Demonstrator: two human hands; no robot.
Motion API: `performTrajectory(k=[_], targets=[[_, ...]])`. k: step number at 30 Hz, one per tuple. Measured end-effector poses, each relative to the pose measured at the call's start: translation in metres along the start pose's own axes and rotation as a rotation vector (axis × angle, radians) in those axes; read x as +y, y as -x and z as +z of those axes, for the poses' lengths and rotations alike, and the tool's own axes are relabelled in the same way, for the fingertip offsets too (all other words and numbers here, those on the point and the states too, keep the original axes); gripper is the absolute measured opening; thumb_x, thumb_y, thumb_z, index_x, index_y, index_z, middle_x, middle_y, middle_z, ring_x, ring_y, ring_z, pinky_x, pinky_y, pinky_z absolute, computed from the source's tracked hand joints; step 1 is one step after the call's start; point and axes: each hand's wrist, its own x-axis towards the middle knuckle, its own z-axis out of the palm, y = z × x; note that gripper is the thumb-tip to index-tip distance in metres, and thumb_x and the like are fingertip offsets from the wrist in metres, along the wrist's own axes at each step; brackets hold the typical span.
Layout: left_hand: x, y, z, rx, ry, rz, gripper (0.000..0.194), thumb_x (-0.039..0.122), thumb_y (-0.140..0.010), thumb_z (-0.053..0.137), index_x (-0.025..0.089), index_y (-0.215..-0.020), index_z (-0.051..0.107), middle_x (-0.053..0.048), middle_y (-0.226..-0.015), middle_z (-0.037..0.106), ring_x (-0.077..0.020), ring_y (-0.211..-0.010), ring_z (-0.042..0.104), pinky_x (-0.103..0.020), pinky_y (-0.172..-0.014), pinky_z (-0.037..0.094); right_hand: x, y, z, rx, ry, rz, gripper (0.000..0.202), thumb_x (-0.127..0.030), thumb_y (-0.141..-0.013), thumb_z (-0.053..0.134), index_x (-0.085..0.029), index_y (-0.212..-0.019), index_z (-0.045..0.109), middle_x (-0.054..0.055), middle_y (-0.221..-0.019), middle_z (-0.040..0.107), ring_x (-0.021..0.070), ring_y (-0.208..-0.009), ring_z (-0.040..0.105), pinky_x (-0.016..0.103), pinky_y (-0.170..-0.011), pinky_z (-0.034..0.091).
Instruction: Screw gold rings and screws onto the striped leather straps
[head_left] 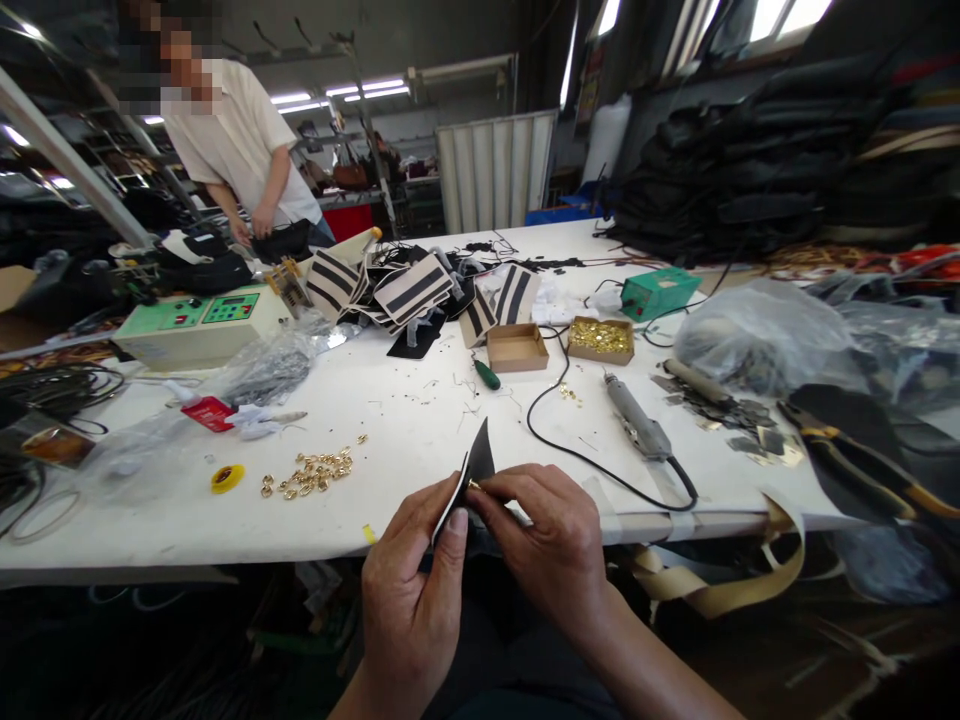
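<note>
Close to the table's front edge, my left hand (415, 575) grips a thin black piece (482, 452), perhaps leather, that is folded or bent with a pale edge showing. My right hand (551, 535) pinches a small gold metal fitting (473, 485) against the inner face of that piece. The fingertips hide most of the fitting. Left of my hands, loose gold fittings (319, 474) lie scattered on the white table (420, 420). Beyond them sits a yellow tape roll (227, 479).
A grey corded power tool (637, 418) lies to the right, near pliers (862, 450). Farther back stand a brown box (517, 349), a box of gold pieces (601, 340) and a green box-shaped device (660, 293). Another person (244, 150) works at the far left.
</note>
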Motion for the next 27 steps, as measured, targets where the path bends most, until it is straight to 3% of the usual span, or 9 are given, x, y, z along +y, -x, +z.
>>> performTrajectory(k=[8,13,16,20,23,27], targets=[[-0.001,0.011,-0.002,-0.012,-0.028,0.044,0.039,0.029,-0.099,0.063,0.024,-0.138,0.065,-0.009,-0.134,0.069,-0.0265,-0.122,0.067,-0.038,-0.105,0.054,-0.012,0.003,-0.005,-0.011,-0.004,-0.046,0.01,-0.021,-0.094,0.073,-0.02,-0.103,0.077,0.006,-0.096,0.08,0.021,-0.086,0.073,0.037,-0.079,0.05],[0.001,0.015,-0.006,-0.062,0.032,0.061,0.058,0.06,-0.103,0.045,0.025,-0.148,0.057,-0.013,-0.144,0.062,-0.0337,-0.133,0.06,-0.048,-0.11,0.051,-0.015,0.006,-0.013,-0.078,-0.056,-0.069,0.047,-0.044,-0.079,0.086,-0.018,-0.117,0.073,0.01,-0.105,0.078,0.0275,-0.096,0.071,0.043,-0.084,0.051],[0.005,0.017,-0.006,-0.094,0.039,0.046,0.071,0.069,-0.101,0.038,0.024,-0.154,0.052,-0.015,-0.151,0.057,-0.0363,-0.138,0.056,-0.051,-0.113,0.049,-0.017,0.007,-0.014,-0.093,-0.02,-0.054,0.055,-0.04,-0.072,0.09,-0.018,-0.119,0.07,0.01,-0.109,0.077,0.0295,-0.1,0.07,0.046,-0.089,0.05],[0.008,0.02,-0.007,-0.144,0.064,0.043,0.078,0.073,-0.1,0.036,0.024,-0.159,0.045,-0.016,-0.157,0.05,-0.0377,-0.144,0.05,-0.053,-0.116,0.047,-0.024,0.007,-0.016,-0.115,0.019,-0.031,0.049,-0.02,-0.072,0.079,-0.018,-0.119,0.066,0.01,-0.112,0.076,0.0285,-0.103,0.069,0.049,-0.1,0.047],[0.01,0.024,-0.008,-0.176,0.057,0.054,0.078,0.072,-0.099,0.038,0.025,-0.161,0.041,-0.016,-0.16,0.046,-0.0374,-0.147,0.047,-0.053,-0.117,0.047,-0.029,0.006,-0.017,-0.139,0.054,0.001,0.044,-0.017,-0.075,0.073,-0.02,-0.118,0.065,0.008,-0.112,0.076,0.0273,-0.104,0.069,0.05,-0.108,0.042],[0.015,0.029,-0.01,-0.203,0.12,0.052,0.068,0.06,-0.103,0.045,0.027,-0.162,0.038,-0.015,-0.164,0.041,-0.0356,-0.144,0.051,-0.044,-0.104,0.06,-0.029,0.003,-0.015,-0.158,0.076,0.053,0.023,-0.015,-0.085,0.069,-0.022,-0.107,0.069,0.004,-0.102,0.078,0.0242,-0.098,0.071,0.047,-0.106,0.041]])
